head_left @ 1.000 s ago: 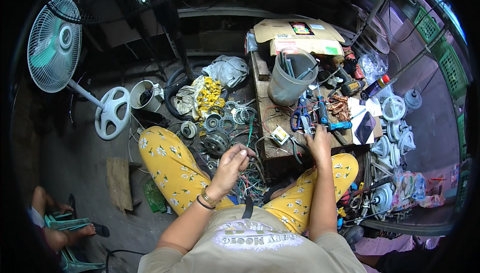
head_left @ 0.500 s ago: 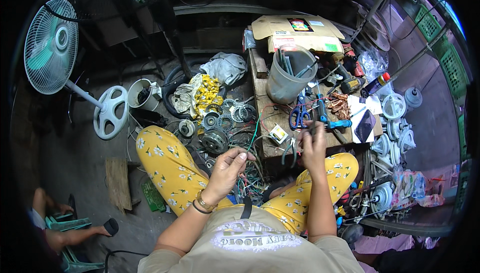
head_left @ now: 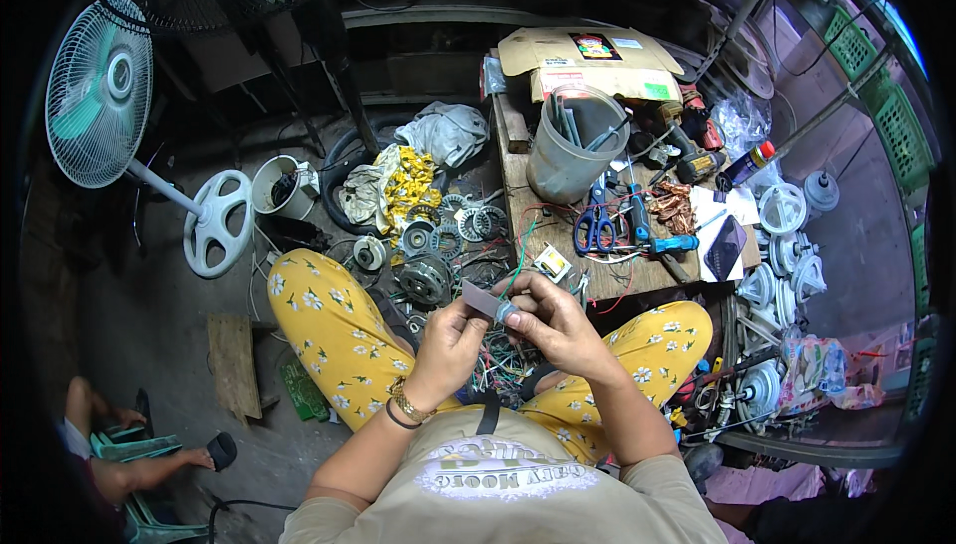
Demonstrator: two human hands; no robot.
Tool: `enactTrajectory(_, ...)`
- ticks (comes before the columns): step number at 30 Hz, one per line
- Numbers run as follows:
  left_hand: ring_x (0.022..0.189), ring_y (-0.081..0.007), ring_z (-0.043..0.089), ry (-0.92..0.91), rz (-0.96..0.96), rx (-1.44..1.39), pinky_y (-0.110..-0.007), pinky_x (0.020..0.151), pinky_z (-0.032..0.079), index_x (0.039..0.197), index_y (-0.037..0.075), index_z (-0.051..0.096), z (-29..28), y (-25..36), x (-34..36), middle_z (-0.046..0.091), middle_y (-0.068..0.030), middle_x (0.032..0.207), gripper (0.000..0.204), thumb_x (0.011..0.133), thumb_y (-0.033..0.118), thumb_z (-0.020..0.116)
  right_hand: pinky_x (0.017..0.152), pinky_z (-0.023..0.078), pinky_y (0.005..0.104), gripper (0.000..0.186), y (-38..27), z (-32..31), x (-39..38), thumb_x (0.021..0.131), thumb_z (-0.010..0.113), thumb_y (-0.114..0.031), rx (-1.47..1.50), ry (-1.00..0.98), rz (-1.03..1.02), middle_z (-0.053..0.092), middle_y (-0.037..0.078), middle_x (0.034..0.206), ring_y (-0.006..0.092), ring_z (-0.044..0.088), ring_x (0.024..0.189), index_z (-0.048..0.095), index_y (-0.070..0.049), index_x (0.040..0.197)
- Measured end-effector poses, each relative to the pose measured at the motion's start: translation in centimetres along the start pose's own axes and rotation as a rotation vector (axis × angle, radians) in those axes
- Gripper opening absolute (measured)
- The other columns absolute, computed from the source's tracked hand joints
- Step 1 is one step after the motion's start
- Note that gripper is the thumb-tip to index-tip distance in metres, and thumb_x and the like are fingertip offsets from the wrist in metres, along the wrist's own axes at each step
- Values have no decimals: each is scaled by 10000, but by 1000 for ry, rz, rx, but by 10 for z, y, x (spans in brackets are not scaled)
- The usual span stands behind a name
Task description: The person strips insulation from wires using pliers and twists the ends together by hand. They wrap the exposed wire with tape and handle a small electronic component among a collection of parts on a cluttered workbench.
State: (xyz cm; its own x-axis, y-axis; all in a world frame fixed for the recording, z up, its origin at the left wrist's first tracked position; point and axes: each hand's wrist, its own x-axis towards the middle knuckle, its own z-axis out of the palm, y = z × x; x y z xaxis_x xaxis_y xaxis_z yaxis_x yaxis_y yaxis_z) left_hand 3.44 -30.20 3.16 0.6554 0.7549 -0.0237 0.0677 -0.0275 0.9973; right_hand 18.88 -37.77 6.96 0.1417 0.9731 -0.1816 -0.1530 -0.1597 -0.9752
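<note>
One left hand [head_left: 448,350] and one grey flat piece [head_left: 481,298] sit toward six o'clock, one right hand [head_left: 565,332] between four and five; one white-caged fan [head_left: 112,86] at ten, one cardboard box [head_left: 546,52] at one, one pair of blue-handled scissors [head_left: 596,218] near three, at least three green crates [head_left: 903,136] from two to three.

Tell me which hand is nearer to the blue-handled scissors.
Right. The right hand is nearer, just below and slightly left of the scissors in the picture; the left hand is farther off, lower and more to the left.
</note>
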Motion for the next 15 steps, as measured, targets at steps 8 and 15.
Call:
enactTrajectory(8, 684, -305, 558, 50, 246, 217, -376, 623, 428, 909, 1, 608, -5, 0, -3, 566, -128, 735, 99, 851, 61, 555, 629, 455, 249, 189, -7, -5, 4, 882, 554, 2, -162, -119, -5, 595, 70, 844, 73, 536, 731, 495, 34, 1059)
enactTrajectory(15, 719, -305, 547, 27, 350, 278, -376, 635, 418, 889, 11, 617, -8, 12, -5, 564, -117, 733, 86, 833, 32, 556, 638, 449, 244, 123, -6, -4, 3, 898, 534, 15, -22, -160, -10, 538, 48, 840, 83, 518, 743, 456, 31, 992)
